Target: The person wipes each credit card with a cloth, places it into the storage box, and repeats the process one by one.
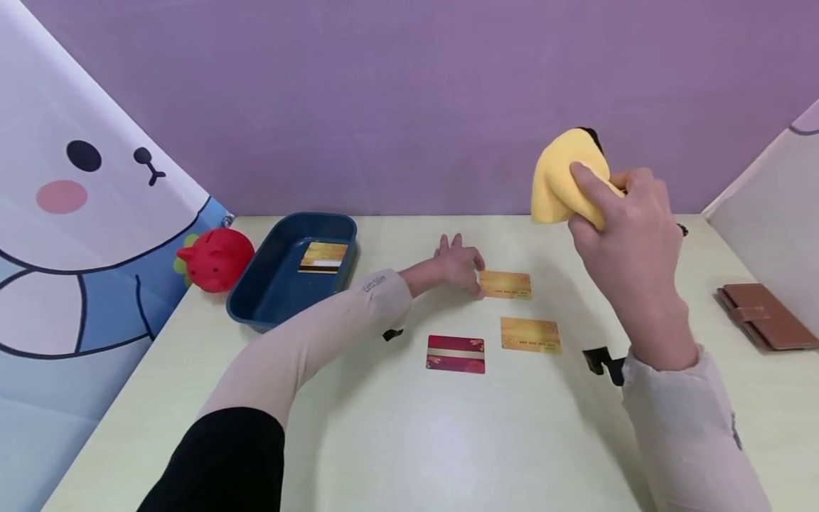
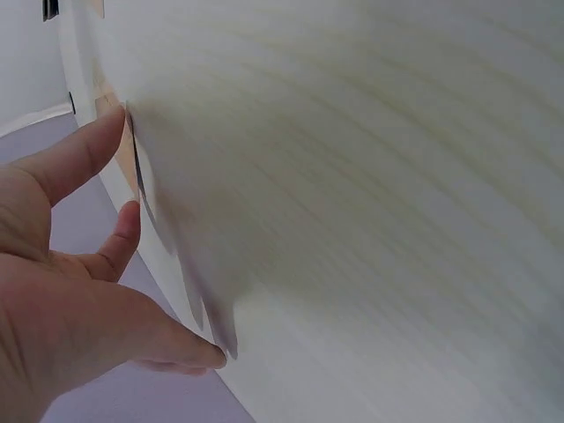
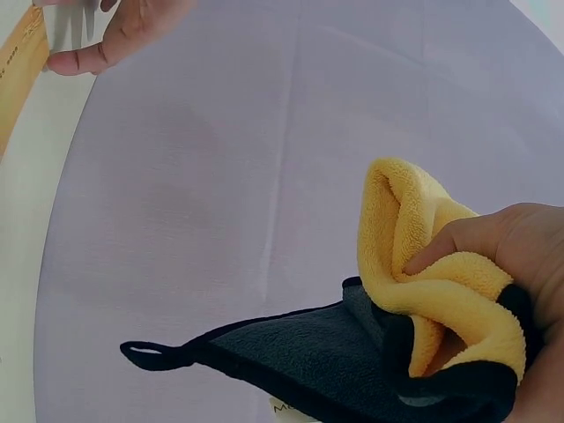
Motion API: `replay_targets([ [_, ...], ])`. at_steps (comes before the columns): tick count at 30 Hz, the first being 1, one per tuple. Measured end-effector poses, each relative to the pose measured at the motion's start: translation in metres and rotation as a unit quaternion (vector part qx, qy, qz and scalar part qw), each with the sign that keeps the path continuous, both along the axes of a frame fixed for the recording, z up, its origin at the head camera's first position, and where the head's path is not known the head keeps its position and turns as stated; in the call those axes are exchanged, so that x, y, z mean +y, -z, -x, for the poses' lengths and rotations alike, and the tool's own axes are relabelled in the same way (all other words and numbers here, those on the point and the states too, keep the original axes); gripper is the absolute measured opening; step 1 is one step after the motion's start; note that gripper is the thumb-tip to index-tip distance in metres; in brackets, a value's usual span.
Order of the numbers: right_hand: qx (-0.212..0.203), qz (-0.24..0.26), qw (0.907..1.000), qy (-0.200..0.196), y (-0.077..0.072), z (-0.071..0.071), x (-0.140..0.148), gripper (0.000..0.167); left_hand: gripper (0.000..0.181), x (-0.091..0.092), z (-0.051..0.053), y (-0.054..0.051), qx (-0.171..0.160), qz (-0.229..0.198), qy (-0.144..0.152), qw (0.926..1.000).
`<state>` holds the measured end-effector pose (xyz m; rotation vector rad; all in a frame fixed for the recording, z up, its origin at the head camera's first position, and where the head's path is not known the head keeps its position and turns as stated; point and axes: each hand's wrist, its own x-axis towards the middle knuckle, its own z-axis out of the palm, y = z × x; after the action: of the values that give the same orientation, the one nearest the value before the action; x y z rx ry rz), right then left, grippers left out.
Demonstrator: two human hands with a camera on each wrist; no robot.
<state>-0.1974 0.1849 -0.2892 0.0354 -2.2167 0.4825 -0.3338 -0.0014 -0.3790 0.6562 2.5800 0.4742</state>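
In the head view my left hand (image 1: 457, 269) reaches to the left end of a gold bank card (image 1: 507, 284) lying on the table. Its thumb and index finger pinch the card's edges, while the other fingers stretch away; the left wrist view shows this card (image 2: 126, 163) edge-on. Raised above the table's right side, my right hand (image 1: 633, 235) grips a bunched cleaning cloth (image 1: 566, 174), yellow on one face. Dark grey fabric with a black hanging loop trails from the cloth (image 3: 414, 264) in the right wrist view. Closer to me lie a second gold card (image 1: 530, 335) and a dark red card (image 1: 456, 354).
A blue tray (image 1: 256, 302) stands at the back left, with another gold card (image 1: 323, 257) inside. Beside it sits a red piggy bank (image 1: 220, 259). A brown wallet (image 1: 771, 316) lies at the right. A purple backdrop (image 1: 409, 107) rises behind the table.
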Motion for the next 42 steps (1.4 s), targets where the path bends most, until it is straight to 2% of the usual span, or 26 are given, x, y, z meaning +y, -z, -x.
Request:
replay_targets([
  [6,0.003,0.001,1.0,0.001,0.001,0.001,0.001,0.05,0.058,0.003,0.003,0.0,0.01,0.001,0.012,0.9999],
  [17,0.004,0.006,1.0,-0.001,0.004,0.001,-0.001,0.051,0.059,0.007,0.002,0.004,0.04,0.035,0.021,0.9984],
  [24,-0.001,0.009,1.0,0.0,0.004,0.0,0.0,0.05,0.058,0.009,-0.001,-0.001,0.02,0.032,0.023,0.999],
  [26,-0.005,0.01,0.9999,-0.001,0.004,-0.001,-0.001,0.05,0.056,0.01,-0.002,-0.001,0.018,0.032,0.025,0.999],
  [33,-0.011,0.014,0.9998,0.001,0.004,-0.001,0.0,0.051,0.04,0.014,-0.004,0.003,0.05,0.065,0.048,0.9954],
  [38,-0.008,0.012,0.9999,0.001,0.002,-0.001,0.0,0.051,0.028,0.012,-0.002,0.003,0.07,0.042,0.071,0.9941],
  [42,-0.002,0.009,1.0,0.001,0.0,-0.001,0.001,0.051,0.023,0.009,0.002,0.002,0.104,0.006,0.09,0.9905],
])
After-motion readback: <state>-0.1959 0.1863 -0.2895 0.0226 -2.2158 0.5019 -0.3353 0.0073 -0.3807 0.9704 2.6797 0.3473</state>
